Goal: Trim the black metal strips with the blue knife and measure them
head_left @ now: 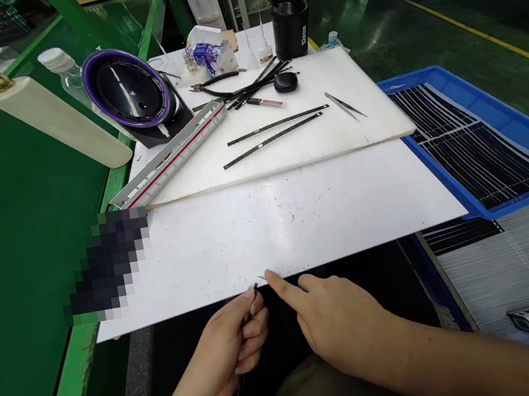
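Note:
My left hand is closed in a pinch on a thin dark strip that runs down from its fingers below the front edge of the white board. My right hand is beside it, forefinger stretched out to the board's front edge, close to the strip's upper tip, other fingers curled and holding nothing. Two more dark strips lie on the upper white board, with tweezers to their right.
A blue tray with dark striped cells sits at the right. Farther back are a ruler-like rail, a purple-rimmed round device, pliers, a black bottle and a white tube. Green benches lie on the left.

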Motion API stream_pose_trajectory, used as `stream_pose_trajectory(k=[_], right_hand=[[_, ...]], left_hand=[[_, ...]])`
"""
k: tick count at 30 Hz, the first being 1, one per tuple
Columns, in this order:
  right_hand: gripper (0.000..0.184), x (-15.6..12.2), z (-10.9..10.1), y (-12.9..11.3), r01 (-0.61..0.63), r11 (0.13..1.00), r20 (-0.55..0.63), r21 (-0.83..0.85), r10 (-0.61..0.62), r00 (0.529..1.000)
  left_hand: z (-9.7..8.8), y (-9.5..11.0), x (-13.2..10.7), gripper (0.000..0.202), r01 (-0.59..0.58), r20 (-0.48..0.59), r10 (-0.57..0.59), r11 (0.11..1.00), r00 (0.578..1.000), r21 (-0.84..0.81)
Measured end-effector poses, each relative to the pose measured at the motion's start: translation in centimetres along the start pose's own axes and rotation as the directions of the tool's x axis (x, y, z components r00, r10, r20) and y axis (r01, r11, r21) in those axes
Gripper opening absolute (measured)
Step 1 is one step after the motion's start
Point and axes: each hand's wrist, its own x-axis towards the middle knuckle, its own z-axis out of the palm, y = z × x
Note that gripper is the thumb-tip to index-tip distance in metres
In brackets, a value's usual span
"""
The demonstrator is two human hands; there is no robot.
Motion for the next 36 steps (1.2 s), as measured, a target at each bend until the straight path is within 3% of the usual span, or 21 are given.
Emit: stream_pose_trajectory(k=[6,17,23,28,36], right_hand=[[0.066,0.1,-0.1,-0.1,0.049,0.999,-0.005,0.002,-0.049,0.999],[0.082,0.1,0.7,-1.7,0.009,0.99,0.041,-0.141,-0.003,0.999],[0.074,-0.3,1.5,-1.1,-0.022,0.998,-0.072,-0.057,0.018,0.997],[0.075,-0.2,1.4,-1.3,-0.011,1.0,-0.044,-0.015,0.011,0.999],[0.079,0.3,0.5,-2.0,-0.012,1.0,0.024,0.012,0.012,1.0]], left_hand=[[0.0,-0.2,0.2,0.038,-0.013,-0.012,0.014,1.0,1.0,0.014],[-0.1,-0.2,-0.1,0.035,0.019,0.022,-0.017,0.998,1.0,-0.063],[0.3,-0.4,-0.5,0.035,-0.05,-0.089,0.052,0.998,0.995,0.026],[1.0,-0.7,-0.3,0.036,-0.081,-0.132,0.086,0.996,0.987,0.043],[0.8,-1.0,-0.1,0.038,-0.084,-0.116,0.086,0.996,0.99,0.023]])
